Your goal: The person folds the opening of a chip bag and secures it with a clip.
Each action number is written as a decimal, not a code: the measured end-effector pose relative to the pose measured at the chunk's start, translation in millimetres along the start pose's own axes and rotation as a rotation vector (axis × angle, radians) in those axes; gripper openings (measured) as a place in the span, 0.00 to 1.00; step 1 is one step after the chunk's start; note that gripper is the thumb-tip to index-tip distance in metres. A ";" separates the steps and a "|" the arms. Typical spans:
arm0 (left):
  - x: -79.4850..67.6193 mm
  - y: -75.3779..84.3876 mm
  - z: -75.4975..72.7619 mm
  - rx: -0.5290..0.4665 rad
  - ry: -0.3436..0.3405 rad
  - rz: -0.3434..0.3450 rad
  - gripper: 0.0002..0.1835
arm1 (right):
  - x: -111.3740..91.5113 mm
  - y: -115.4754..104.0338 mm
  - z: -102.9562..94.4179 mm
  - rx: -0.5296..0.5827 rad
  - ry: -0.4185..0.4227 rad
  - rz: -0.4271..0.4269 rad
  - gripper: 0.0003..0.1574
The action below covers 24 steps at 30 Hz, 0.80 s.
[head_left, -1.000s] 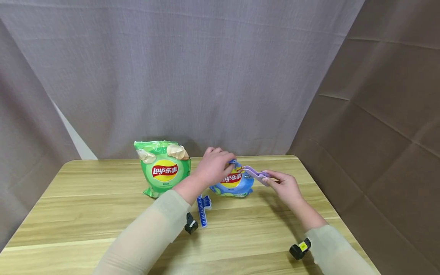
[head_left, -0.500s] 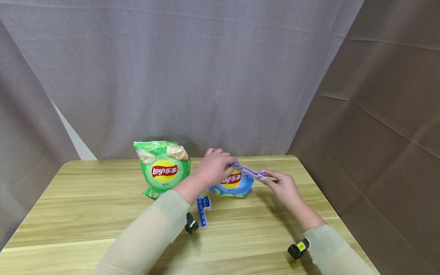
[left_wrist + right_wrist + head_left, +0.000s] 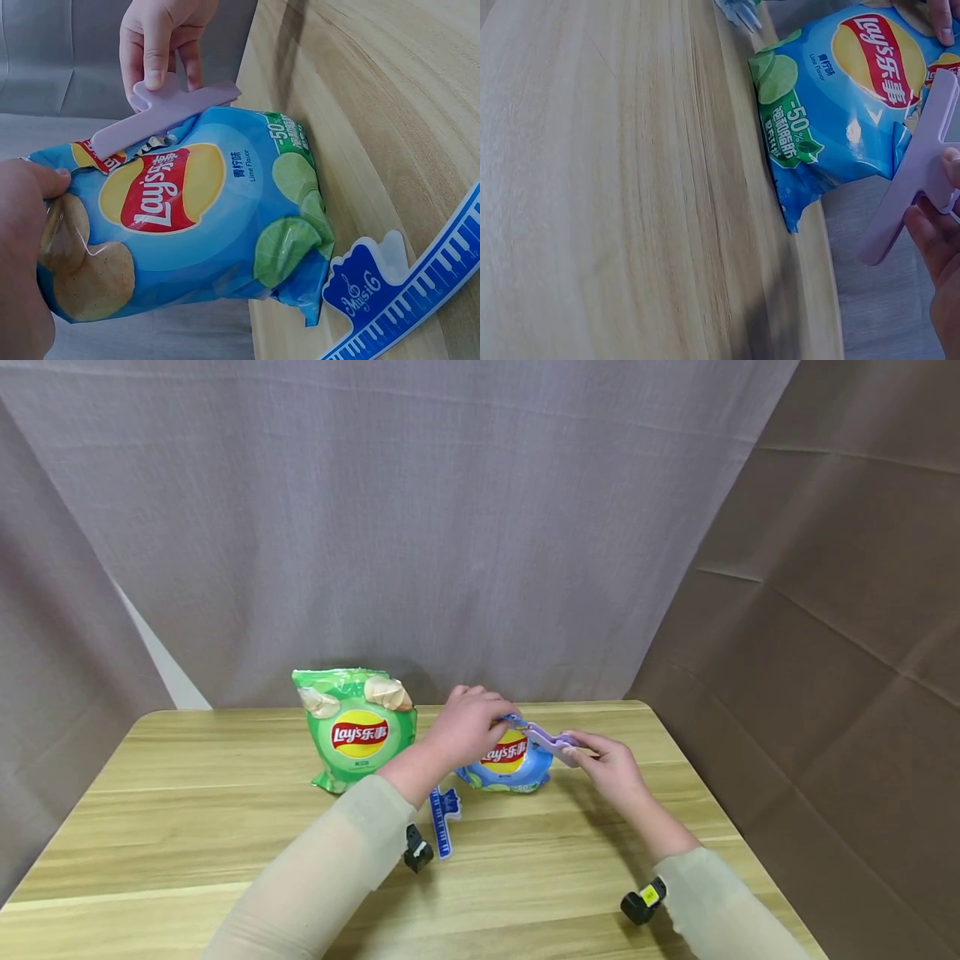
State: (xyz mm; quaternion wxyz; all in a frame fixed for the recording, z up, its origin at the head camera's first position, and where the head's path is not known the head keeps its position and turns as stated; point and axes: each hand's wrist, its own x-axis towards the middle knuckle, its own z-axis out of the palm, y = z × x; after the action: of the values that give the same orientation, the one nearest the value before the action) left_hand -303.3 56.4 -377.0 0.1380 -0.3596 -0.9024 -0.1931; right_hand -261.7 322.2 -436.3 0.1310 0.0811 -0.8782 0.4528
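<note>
A blue Lay's chip bag [image 3: 513, 770] stands upright near the back edge of the table, its top folded over. My left hand [image 3: 468, 722] grips the top left of the bag, thumb on the printed front in the left wrist view. From the right, my right hand [image 3: 617, 770] pinches the tabs of a light purple bag clip [image 3: 166, 118]. The clip's long bar lies slantwise across the bag's open upper right edge; whether its far jaw is behind the bag is hidden. Silver lining shows under the bar.
A green Lay's bag [image 3: 360, 768] stands left of my left hand. On the table [image 3: 525, 877] in front of the blue bag lies a blue clip [image 3: 397, 300] with a piano-key print. Grey curtain [image 3: 420, 527] hangs behind, brown cloth [image 3: 840, 693] at the right.
My right hand has shifted slightly left with the purple clip, bringing it further over the bag. The bag's top edge has folded lower under my left hand, which stays nearly in place.
</note>
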 end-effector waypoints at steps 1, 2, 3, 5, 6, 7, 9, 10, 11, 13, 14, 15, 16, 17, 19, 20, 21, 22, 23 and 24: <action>0.1 0.1 0.0 -0.001 0.001 0.001 0.12 | 0.2 0.2 0.4 0.005 0.003 0.001 0.18; 0.3 0.1 0.1 -0.002 0.002 0.003 0.12 | 0.4 0.4 0.9 0.013 0.004 0.002 0.19; 0.5 0.2 0.1 -0.004 0.002 0.003 0.12 | 0.8 0.6 1.4 0.021 0.005 0.003 0.19; 0.8 0.3 0.2 -0.008 0.003 0.000 0.12 | 1.4 0.4 2.4 0.037 0.008 0.006 0.19; 1.0 0.4 0.3 -0.009 0.004 -0.002 0.12 | 1.6 0.3 2.9 0.049 0.009 0.008 0.19; 1.1 0.5 0.3 -0.010 0.004 -0.006 0.12 | 1.8 0.0 3.3 0.055 0.010 0.008 0.19; 1.5 1.0 0.4 -0.025 0.002 -0.022 0.12 | 2.0 -1.5 3.8 0.065 0.012 0.008 0.19; 1.7 1.3 0.6 -0.032 0.001 -0.032 0.12 | 2.0 -2.2 4.2 0.064 0.014 0.008 0.19; 1.8 1.5 0.8 -0.040 0.000 -0.042 0.12 | 2.0 -2.7 4.7 0.064 0.015 0.009 0.20; 2.3 2.0 1.2 -0.055 -0.001 -0.061 0.11 | 2.2 -3.5 5.8 0.061 0.016 0.009 0.20; 2.7 2.2 1.5 -0.061 -0.001 -0.069 0.11 | 2.2 -4.1 6.5 0.065 0.017 0.008 0.20; 2.8 2.4 1.7 -0.064 0.000 -0.074 0.10 | 2.3 -4.5 7.3 0.067 0.017 0.008 0.20; 3.0 2.4 1.9 -0.063 0.002 -0.076 0.10 | 2.4 -4.6 8.2 0.070 0.018 0.009 0.20; 3.1 2.4 2.0 -0.064 0.001 -0.078 0.10 | 2.5 -4.9 9.0 0.077 0.018 0.010 0.20; 3.3 2.7 2.0 -0.064 0.001 -0.079 0.10 | 2.6 -5.8 10.4 0.085 0.021 0.013 0.20; 3.3 2.8 2.0 -0.064 0.000 -0.080 0.10 | 2.8 -6.1 11.1 0.091 0.023 0.018 0.20; 3.3 2.9 2.0 -0.066 -0.001 -0.080 0.10 | 2.8 -6.4 11.4 0.091 0.024 0.022 0.20; 3.3 3.0 2.0 -0.067 -0.003 -0.080 0.10 | 3.0 -6.5 11.8 0.089 0.026 0.025 0.21; 3.3 3.0 1.8 -0.070 -0.004 -0.080 0.10 | 3.2 -6.8 12.1 0.094 0.027 0.029 0.21; 3.3 3.0 1.9 -0.071 -0.005 -0.080 0.10 | 3.4 -6.9 12.5 0.095 0.029 0.034 0.21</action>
State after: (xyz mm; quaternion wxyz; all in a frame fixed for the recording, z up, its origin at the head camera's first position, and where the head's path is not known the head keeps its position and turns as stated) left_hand -303.8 61.2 -376.7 0.1150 -0.3284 -0.9089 -0.2297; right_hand -265.1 308.0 -436.8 0.1319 0.0659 -0.8550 0.4972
